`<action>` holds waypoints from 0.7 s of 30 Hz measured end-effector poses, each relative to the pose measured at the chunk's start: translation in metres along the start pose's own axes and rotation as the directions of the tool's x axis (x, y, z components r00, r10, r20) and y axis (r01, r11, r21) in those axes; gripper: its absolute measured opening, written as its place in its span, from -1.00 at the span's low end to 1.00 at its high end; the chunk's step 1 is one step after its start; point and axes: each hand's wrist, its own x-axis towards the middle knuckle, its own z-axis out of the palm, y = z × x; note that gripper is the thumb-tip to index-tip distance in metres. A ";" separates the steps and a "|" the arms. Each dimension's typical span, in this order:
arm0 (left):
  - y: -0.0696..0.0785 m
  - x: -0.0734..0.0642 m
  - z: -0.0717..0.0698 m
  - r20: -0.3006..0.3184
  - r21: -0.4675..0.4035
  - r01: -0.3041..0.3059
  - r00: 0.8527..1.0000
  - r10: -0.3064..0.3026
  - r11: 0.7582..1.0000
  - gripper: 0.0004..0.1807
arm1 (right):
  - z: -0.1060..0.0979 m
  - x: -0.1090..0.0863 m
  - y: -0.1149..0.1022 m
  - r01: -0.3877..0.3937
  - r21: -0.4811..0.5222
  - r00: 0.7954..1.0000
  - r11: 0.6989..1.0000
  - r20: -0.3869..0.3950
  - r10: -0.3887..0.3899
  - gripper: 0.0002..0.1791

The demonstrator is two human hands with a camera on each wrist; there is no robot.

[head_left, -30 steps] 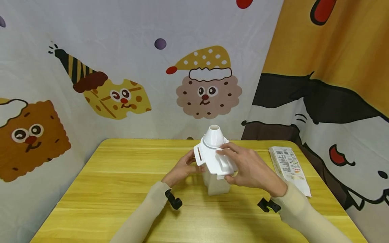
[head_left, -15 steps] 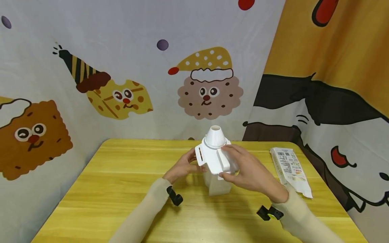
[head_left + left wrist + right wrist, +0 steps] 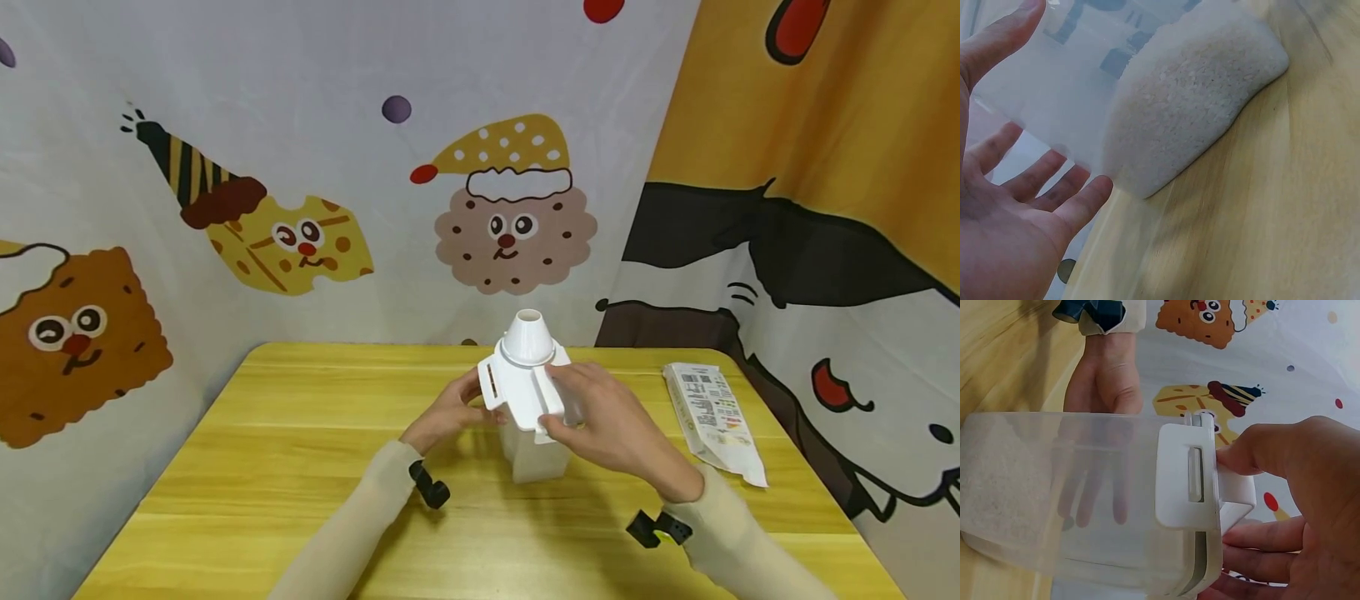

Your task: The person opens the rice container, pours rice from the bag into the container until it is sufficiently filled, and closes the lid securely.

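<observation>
A translucent rice container (image 3: 536, 458) with a white lid (image 3: 517, 387) stands upright on the table; pale grains fill its lower part (image 3: 1179, 94). On the lid are a cone-shaped spout (image 3: 528, 337), a raised handle (image 3: 549, 392) and a side clip (image 3: 1179, 478). My left hand (image 3: 447, 414) lies along the container's left side, its spread, nearly straight fingers (image 3: 1082, 203) touching the wall. Thumb and fingers of my right hand (image 3: 607, 421) hold the lid by its raised handle, thumb at the near end. Some right fingertips are hidden behind the lid.
A white printed packet (image 3: 716, 421) lies at the right of the wooden table (image 3: 300, 433). Behind the table's far edge hangs a cartoon-printed curtain (image 3: 322, 150).
My right thumb has shifted from the lid's near right corner up to the handle's near end, and the right index finger has drawn back along the lid. Left hand and container stay put.
</observation>
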 end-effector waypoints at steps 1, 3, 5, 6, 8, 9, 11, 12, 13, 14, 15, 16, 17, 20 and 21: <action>0.000 0.000 0.000 -0.001 -0.002 -0.005 1.000 0.005 1.000 -0.09 | 0.000 0.000 0.000 0.000 -0.001 1.000 1.000 0.001 0.000 -0.32; 0.000 0.000 0.001 -0.003 -0.004 -0.012 1.000 0.012 1.000 -0.10 | 0.000 0.000 0.001 0.002 -0.004 1.000 1.000 0.005 -0.002 -0.33; 0.000 -0.001 0.003 -0.012 -0.004 -0.021 1.000 0.021 1.000 -0.10 | -0.001 0.000 0.003 0.009 -0.001 1.000 1.000 0.009 -0.009 -0.34; 0.000 -0.001 0.003 -0.020 -0.003 -0.021 1.000 0.021 1.000 -0.10 | -0.001 0.001 0.004 0.013 0.003 1.000 1.000 0.013 -0.013 -0.35; 0.000 -0.002 0.005 -0.039 0.001 -0.017 0.999 0.017 1.000 -0.10 | -0.002 0.001 0.006 0.023 0.012 1.000 1.000 0.018 -0.023 -0.36; 0.000 -0.003 0.006 -0.050 0.004 -0.016 0.999 0.016 1.000 -0.10 | -0.003 0.001 0.008 0.025 0.020 0.999 0.999 0.021 -0.025 -0.36; 0.001 -0.004 0.009 -0.079 0.010 -0.014 0.997 0.015 1.000 -0.09 | -0.005 0.000 0.011 0.028 0.041 0.999 0.999 0.032 -0.029 -0.36; 0.001 -0.005 0.011 -0.092 0.015 -0.016 0.996 0.017 1.000 -0.09 | -0.005 0.000 0.013 0.028 0.049 0.999 0.998 0.038 -0.030 -0.36; 0.001 -0.006 0.012 -0.108 0.022 -0.020 0.994 0.022 1.000 -0.09 | -0.006 0.000 0.014 0.028 0.062 0.999 0.998 0.043 -0.031 -0.36; 0.001 -0.007 0.013 -0.124 0.026 -0.020 0.992 0.023 0.999 -0.09 | -0.007 0.000 0.016 0.027 0.075 0.998 0.997 0.050 -0.030 -0.36; 0.001 -0.008 0.015 -0.137 0.027 -0.020 0.990 0.024 0.999 -0.09 | -0.008 0.000 0.017 0.027 0.089 0.998 0.996 0.056 -0.032 -0.36; 0.002 -0.009 0.017 -0.150 0.022 -0.023 0.988 0.026 0.999 -0.08 | -0.009 0.000 0.019 0.027 0.099 0.998 0.995 0.062 -0.034 -0.36; 0.002 -0.009 0.019 -0.163 0.017 -0.023 0.986 0.026 1.000 -0.07 | -0.010 0.001 0.021 0.029 0.110 0.997 0.993 0.068 -0.036 -0.36; 0.003 -0.012 0.025 -0.199 -0.006 -0.023 0.980 0.021 1.000 -0.05 | -0.012 0.001 0.026 0.033 0.137 0.995 0.990 0.087 -0.045 -0.37; 0.003 -0.013 0.028 -0.208 -0.015 -0.026 0.978 0.022 1.000 -0.04 | -0.013 0.001 0.028 0.038 0.144 0.994 0.989 0.092 -0.051 -0.38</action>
